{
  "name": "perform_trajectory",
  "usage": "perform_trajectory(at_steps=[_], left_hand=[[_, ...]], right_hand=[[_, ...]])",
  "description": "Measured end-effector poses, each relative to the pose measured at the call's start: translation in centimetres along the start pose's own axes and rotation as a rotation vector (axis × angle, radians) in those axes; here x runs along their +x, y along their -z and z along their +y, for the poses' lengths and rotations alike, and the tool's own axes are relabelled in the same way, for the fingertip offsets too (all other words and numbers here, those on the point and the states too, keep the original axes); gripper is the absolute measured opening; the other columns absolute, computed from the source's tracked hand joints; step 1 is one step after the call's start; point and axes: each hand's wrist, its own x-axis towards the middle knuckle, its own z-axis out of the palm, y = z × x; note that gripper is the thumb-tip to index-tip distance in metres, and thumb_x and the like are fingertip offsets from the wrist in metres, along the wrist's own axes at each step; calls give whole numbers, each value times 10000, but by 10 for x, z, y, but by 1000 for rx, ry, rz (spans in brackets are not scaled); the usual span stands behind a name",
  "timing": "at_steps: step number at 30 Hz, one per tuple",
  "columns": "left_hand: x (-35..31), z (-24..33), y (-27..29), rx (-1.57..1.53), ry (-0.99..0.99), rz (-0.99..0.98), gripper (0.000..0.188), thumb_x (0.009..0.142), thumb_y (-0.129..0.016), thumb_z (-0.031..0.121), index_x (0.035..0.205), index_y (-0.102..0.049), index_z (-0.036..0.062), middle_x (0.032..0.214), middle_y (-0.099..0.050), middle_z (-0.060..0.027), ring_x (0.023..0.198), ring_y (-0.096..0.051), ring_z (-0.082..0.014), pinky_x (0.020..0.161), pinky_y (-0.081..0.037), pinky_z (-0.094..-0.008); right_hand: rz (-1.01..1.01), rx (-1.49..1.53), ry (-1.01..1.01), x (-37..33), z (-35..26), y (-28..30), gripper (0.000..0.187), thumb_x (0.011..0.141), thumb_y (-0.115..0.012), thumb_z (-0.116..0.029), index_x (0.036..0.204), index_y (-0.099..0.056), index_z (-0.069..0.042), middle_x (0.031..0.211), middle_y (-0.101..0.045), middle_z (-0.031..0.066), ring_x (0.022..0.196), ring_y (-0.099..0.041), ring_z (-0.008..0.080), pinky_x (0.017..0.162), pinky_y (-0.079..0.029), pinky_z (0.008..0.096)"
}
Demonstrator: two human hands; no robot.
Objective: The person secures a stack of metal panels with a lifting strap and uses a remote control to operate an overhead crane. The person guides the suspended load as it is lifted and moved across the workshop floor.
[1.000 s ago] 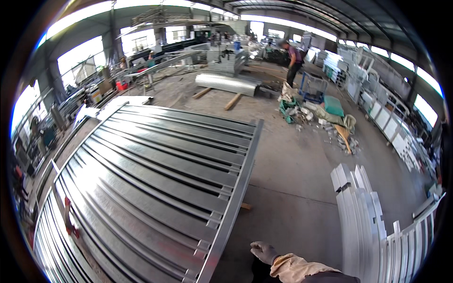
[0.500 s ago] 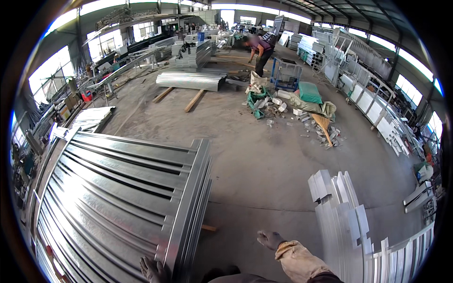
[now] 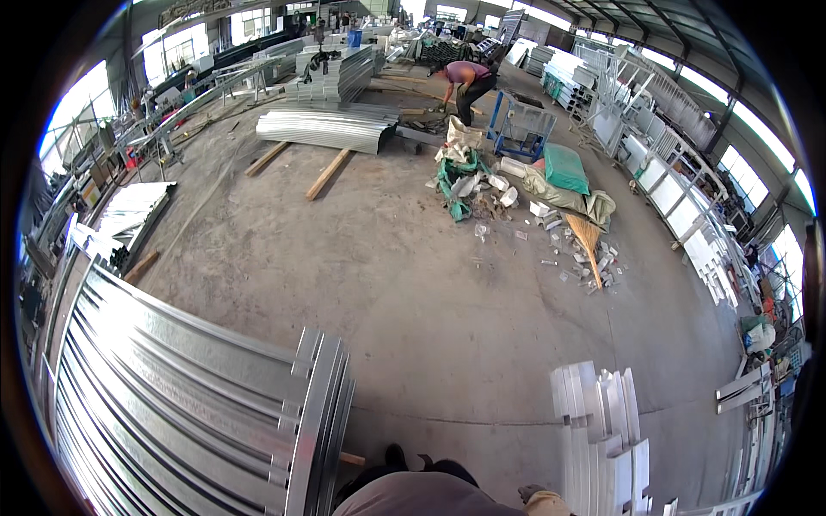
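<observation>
Down at the lower edge, my gloved right hand (image 3: 540, 497) barely shows beside the stacked metal panels (image 3: 198, 413); its grip I cannot tell, left hand unseen.

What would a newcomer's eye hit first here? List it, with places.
First, the big stack of ribbed galvanised metal panels filling the lower left. Next, the heap of rubbish and sacks with a straw broom on the concrete floor at centre right. At the far end, a person bends over.
</observation>
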Motion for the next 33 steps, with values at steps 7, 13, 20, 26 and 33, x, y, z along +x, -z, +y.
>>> perform_trajectory(at_steps=[7, 13, 20, 26, 33], left_hand=[[179, 350, 26, -427, -153, 277, 604, 1024, -596, 340, 1531, -440, 49, 1600, -382, -254, 1454, -402, -426, 1171, -357, -481], [215, 581, 48, -249, 168, -103, 787, 994, -549, 562, 1548, -399, 24, 1613, -348, -278, 1493, -309, -434, 1226, -279, -469], [255, 570, 3, -44, 525, -215, 672, 1031, -444, 589, 1600, -331, 249, 1662, -345, -148, 1503, -353, -403, 1150, -334, -663], [283, 684, 67, 57, 284, -61, 644, 1025, -540, 494, 1561, -420, 159, 1577, -449, -195, 1433, -451, -381, 1147, -388, -550], [399, 710, 63, -24, 459, -158, 691, 999, -580, 470, 1577, -386, 145, 1609, -364, -240, 1471, -389, -390, 1197, -344, -502]], right_hand=[[-39, 769, 91, 128, -175, 114, 301, 920, -677, -356, 1007, -756, -79, 757, -687, 60, 685, -660, 150, 620, -538, 354], [145, 494, 226, 198, -379, 294, 219, 947, -644, -298, 915, -698, -88, 756, -640, 21, 657, -602, 126, 584, -509, 307], [494, 22, 383, 286, -614, 502, 230, 947, -658, -299, 839, -699, -100, 666, -604, 9, 613, -590, 118, 548, -487, 301], [269, 541, 575, 330, -876, 573, 230, 977, -642, -283, 882, -689, -79, 671, -598, 0, 585, -572, 108, 538, -457, 285], [-88, -252, 618, 287, -1128, 504, 344, 937, -666, -387, 1027, -748, -66, 770, -682, 61, 652, -624, 150, 622, -536, 364]])
